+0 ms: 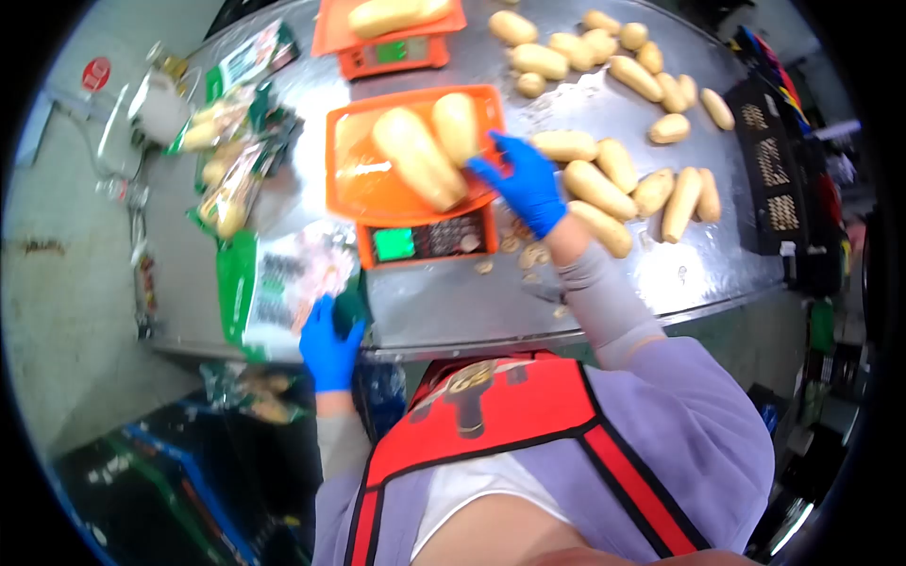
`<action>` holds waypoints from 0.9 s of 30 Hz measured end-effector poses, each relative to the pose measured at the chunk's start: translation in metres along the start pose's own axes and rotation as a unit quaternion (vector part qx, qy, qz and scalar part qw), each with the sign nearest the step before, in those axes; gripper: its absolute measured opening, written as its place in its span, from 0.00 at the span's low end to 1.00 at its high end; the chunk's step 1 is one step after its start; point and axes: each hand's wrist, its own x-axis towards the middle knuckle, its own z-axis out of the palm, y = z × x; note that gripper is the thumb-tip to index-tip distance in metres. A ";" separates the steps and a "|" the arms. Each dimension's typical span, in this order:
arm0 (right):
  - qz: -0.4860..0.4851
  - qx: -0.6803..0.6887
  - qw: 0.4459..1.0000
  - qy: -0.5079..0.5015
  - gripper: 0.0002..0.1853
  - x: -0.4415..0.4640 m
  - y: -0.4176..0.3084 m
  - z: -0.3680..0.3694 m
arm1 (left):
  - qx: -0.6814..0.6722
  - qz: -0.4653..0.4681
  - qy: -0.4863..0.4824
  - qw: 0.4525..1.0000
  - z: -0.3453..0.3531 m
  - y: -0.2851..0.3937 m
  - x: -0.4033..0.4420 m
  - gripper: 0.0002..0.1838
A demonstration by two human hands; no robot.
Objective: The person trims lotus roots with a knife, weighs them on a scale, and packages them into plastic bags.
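Steel tabletop (415,316) carries loose tubers (599,189) on the right and filled bags (231,203) on the left, an orange tray (349,193) on its scale (427,261) between them with two big tubers (415,156); my right hand (527,187) spreads its fingers at the tray's rim, my left hand (328,351), thumb parted, touches the green-edged bag (283,283)

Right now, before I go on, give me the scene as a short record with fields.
left hand: blue-gloved, at the green-and-white bag; hold unclear
right hand: blue-gloved, fingers spread, beside the smaller root piece
orange tray: smaller piece and a larger one
far side: second orange scale, loaded
table, right: loose pale root pieces
table, left: filled bags
right edge: black crate
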 end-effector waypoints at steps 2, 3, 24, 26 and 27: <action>-0.005 -0.055 0.998 -0.019 0.24 0.005 -0.008 0.009 | 0.012 -0.022 -0.006 1.000 0.008 -0.003 -0.010 0.35; -0.022 -0.035 0.999 0.034 0.24 0.005 -0.006 0.015 | 0.007 -0.028 -0.009 1.000 0.012 -0.004 -0.011 0.35; -0.002 -0.027 0.987 0.157 0.12 0.000 0.054 -0.093 | -0.164 -0.059 0.045 0.984 0.030 -0.034 -0.031 0.09; -0.016 0.100 0.992 0.072 0.11 -0.009 0.016 -0.063 | -0.182 -0.073 0.066 0.978 0.037 -0.039 -0.029 0.08; -0.015 0.140 0.989 0.047 0.14 -0.014 -0.007 -0.047 | -0.199 -0.088 0.088 0.972 0.040 -0.044 -0.028 0.06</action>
